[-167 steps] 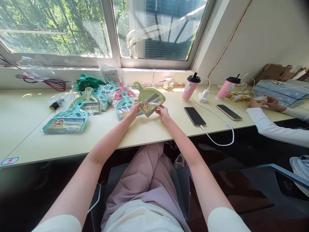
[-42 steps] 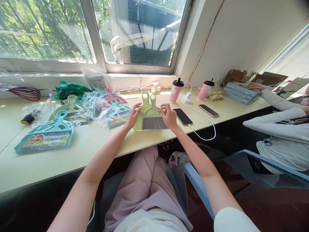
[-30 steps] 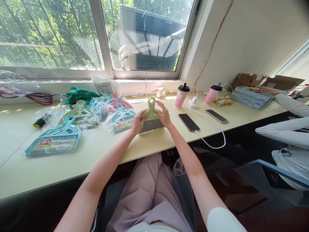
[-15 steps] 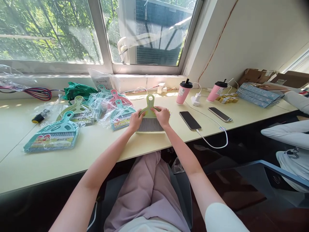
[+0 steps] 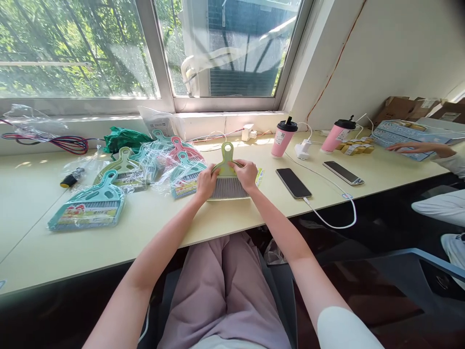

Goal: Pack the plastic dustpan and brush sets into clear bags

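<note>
Together, curled left hand (image 5: 207, 182) and right hand (image 5: 247, 175) grip the green dustpan set (image 5: 227, 170).

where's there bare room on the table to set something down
Bare table shows between the front teal dustpan set and the left hand, and left of that set. Crowded: farther back, where wrapped sets bunch by green plastic.

The cabled phone (image 5: 293, 183) has 2 pink cups (image 5: 281, 147) behind it, another phone (image 5: 343, 173) to its right, blue boxes (image 5: 391, 130) farther right.
</note>
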Demonstrator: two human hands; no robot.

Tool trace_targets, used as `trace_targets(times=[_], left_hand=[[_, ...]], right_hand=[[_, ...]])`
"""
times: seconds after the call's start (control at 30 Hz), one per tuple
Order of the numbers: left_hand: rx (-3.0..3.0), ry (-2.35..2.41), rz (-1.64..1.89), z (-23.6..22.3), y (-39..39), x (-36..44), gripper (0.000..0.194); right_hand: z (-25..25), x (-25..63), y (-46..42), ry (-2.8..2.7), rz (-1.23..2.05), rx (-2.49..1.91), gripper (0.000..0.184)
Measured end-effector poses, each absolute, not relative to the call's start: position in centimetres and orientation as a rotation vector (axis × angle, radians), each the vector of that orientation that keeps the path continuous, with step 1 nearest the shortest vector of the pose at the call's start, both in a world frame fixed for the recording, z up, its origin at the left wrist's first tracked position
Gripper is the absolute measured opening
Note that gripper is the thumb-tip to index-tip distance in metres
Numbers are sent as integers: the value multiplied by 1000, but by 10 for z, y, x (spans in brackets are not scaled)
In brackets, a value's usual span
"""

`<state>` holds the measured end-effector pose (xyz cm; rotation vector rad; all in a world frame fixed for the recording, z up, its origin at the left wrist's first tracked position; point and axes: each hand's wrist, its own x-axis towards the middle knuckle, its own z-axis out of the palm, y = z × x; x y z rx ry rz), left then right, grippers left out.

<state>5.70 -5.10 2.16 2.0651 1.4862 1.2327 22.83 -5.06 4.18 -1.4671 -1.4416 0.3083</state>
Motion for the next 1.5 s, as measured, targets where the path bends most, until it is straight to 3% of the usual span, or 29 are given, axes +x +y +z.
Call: trace_targets(times=[0.2,0.6,0.9,1.23,1.37,1.5], left_hand=[[1843,1081,1307,18,-36,57,34],[2016,1301,1334,26,-63,72,36],[1971,1333,1396,23,-61,68,34],[1916,1337,1436,14,-58,69,34],[1805,1380,1578,13,-49,60,32],[1562,1499,1771,8,-28,38,31]], right_hand=[[40,237,-46,-1445,359,-1397,32],[56,262,-35,-1575,826,-1023,50],[49,248,-34,-1543,617,-1178,37],[42,247,-32,-1645,520,-1239,37],[38,252,-34,-1621,493,-1235,30],[29,259,-33,-1478,368,-1532,34]])
